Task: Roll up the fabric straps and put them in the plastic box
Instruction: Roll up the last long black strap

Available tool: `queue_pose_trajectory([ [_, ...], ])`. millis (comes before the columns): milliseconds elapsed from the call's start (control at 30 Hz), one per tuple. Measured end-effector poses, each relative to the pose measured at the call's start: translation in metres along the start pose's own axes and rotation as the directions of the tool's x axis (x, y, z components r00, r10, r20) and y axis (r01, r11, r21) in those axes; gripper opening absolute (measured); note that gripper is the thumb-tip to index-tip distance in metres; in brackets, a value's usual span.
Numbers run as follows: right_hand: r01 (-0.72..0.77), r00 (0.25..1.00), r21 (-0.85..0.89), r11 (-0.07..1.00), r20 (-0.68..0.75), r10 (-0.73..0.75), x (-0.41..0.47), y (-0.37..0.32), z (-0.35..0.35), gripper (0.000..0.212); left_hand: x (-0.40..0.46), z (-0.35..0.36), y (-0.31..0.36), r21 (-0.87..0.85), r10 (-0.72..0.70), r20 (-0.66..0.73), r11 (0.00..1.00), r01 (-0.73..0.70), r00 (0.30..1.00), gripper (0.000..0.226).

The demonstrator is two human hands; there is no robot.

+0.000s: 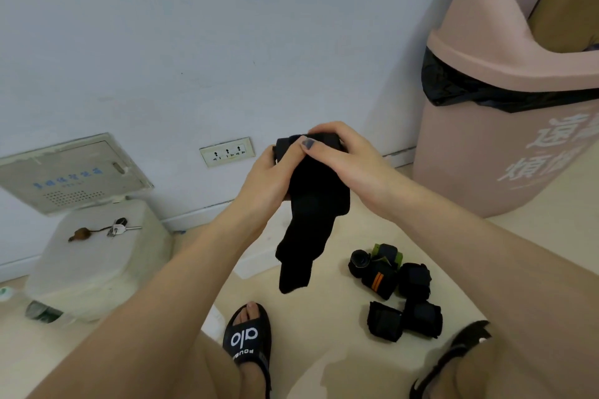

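Observation:
I hold a black fabric strap in the air in front of me. Its top end is partly rolled between both hands and the loose tail hangs down toward the floor. My left hand grips the rolled end from the left and below. My right hand curls over the top of the roll, thumb pressed on it. Several rolled black straps lie in a cluster on the floor at the lower right, one with orange stripes. A white plastic box with its lid on sits on the floor at the left.
Keys and a small brown keychain lie on the box lid. A pink bin with a black liner stands at the right. A wall socket and a grey wall panel are behind. My sandalled feet are below.

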State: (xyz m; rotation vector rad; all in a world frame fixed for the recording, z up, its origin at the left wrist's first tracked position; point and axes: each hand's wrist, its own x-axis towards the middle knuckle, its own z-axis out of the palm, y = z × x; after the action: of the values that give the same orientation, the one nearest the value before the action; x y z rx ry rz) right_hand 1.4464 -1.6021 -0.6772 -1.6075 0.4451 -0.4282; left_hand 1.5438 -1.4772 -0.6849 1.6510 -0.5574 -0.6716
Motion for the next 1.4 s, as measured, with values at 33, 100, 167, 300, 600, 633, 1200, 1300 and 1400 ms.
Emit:
queue_pose_trajectory([
  [33,0.014,1.000,-0.005,1.000,0.002,-0.014,0.001,0.002,-0.001,0.023,-0.001,0.000,0.001,0.014,-0.007,0.000,1.000,0.007,1.000,0.062],
  [100,0.023,1.000,0.035,0.999,0.001,-0.023,0.003,0.004,-0.004,0.022,-0.004,-0.001,0.003,0.030,-0.018,0.012,0.999,0.018,1.000,0.075],
  [167,0.014,0.999,0.094,0.995,-0.033,-0.011,0.006,0.006,-0.006,0.025,-0.006,-0.002,0.004,0.060,-0.028,0.051,0.998,0.025,0.998,0.078],
  [300,0.000,0.997,0.148,0.989,-0.082,0.012,0.008,0.010,-0.006,0.025,-0.012,-0.001,-0.002,0.144,0.017,0.063,0.989,-0.026,0.998,0.057],
  [600,-0.042,0.996,0.220,0.975,-0.069,0.059,0.011,0.008,-0.010,0.031,-0.009,-0.015,0.000,0.097,0.058,0.135,0.993,-0.072,0.989,0.047],
  [633,-0.041,0.996,0.213,0.976,-0.074,0.058,0.011,0.008,-0.010,0.033,-0.008,-0.016,0.000,0.095,0.055,0.143,0.993,-0.069,0.988,0.047],
  [1200,0.083,0.995,0.259,0.962,-0.071,-0.067,-0.001,0.009,0.008,0.027,-0.001,-0.012,0.010,-0.255,-0.142,0.229,0.946,0.201,0.963,0.055],
  [1300,0.090,0.996,0.179,0.980,-0.038,-0.085,-0.002,0.007,0.005,0.033,-0.001,-0.013,0.012,-0.268,-0.137,0.161,0.947,0.177,0.977,0.039],
  [1400,0.013,0.998,0.202,0.979,0.063,-0.026,-0.001,0.005,-0.001,0.044,-0.002,-0.013,0.014,-0.228,-0.073,0.127,0.969,0.100,0.989,0.030],
])
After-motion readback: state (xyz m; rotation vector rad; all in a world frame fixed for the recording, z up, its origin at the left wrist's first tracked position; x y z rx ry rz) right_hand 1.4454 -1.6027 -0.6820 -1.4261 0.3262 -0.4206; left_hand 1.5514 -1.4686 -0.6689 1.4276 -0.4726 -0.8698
